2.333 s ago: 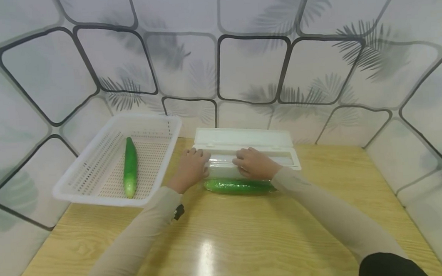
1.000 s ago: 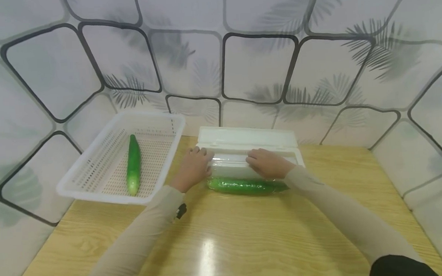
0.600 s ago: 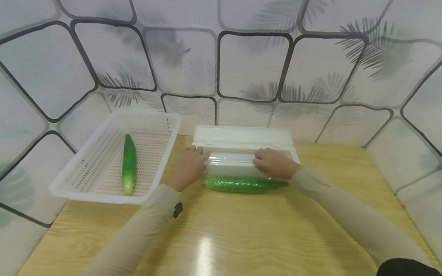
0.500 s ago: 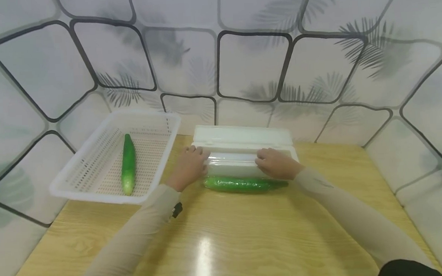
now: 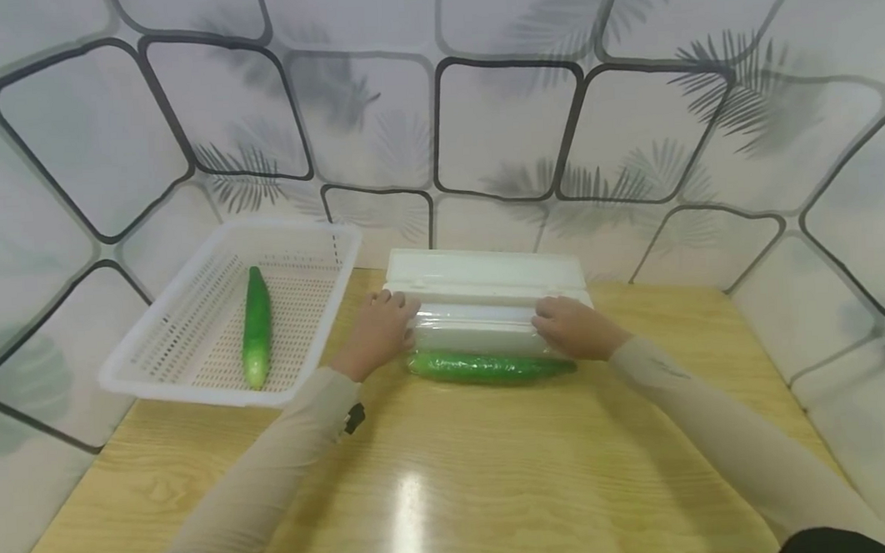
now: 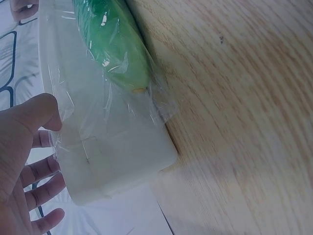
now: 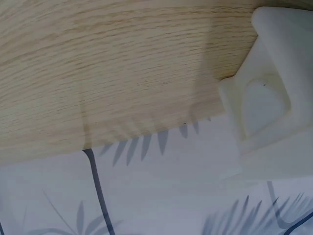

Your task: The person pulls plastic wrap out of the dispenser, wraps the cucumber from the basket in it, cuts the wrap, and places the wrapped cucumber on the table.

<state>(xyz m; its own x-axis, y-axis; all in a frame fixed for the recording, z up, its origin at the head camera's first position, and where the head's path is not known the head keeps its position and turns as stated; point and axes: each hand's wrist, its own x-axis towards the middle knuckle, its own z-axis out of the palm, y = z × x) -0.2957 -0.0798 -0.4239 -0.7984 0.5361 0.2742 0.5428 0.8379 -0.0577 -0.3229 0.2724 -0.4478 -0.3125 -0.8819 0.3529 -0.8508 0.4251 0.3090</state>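
Observation:
A white cling-film dispenser [image 5: 480, 276] lies on the table with its lid up. In front of it lies a cucumber wrapped in clear film [image 5: 485, 366], and the film still runs back to the box. My left hand [image 5: 379, 330] rests against the dispenser's left end. In the left wrist view its fingers [image 6: 34, 171] are straight and the thumb touches the film over the box [image 6: 122, 161], beside the wrapped cucumber's tip [image 6: 110, 44]. My right hand [image 5: 574, 326] sits on the box's front rim near the right end, fingers bent down over it. The right wrist view shows only the box end [image 7: 274, 83].
A white perforated basket [image 5: 193, 394] stands at the left with one bare cucumber [image 5: 256, 326] in it. The wooden table [image 5: 460, 476] stretches toward me. Patterned wall panels close in the back and both sides.
My right hand has slid to the right along the dispenser's front rim, from near the middle to the right end. The left hand and the wrapped cucumber have stayed put.

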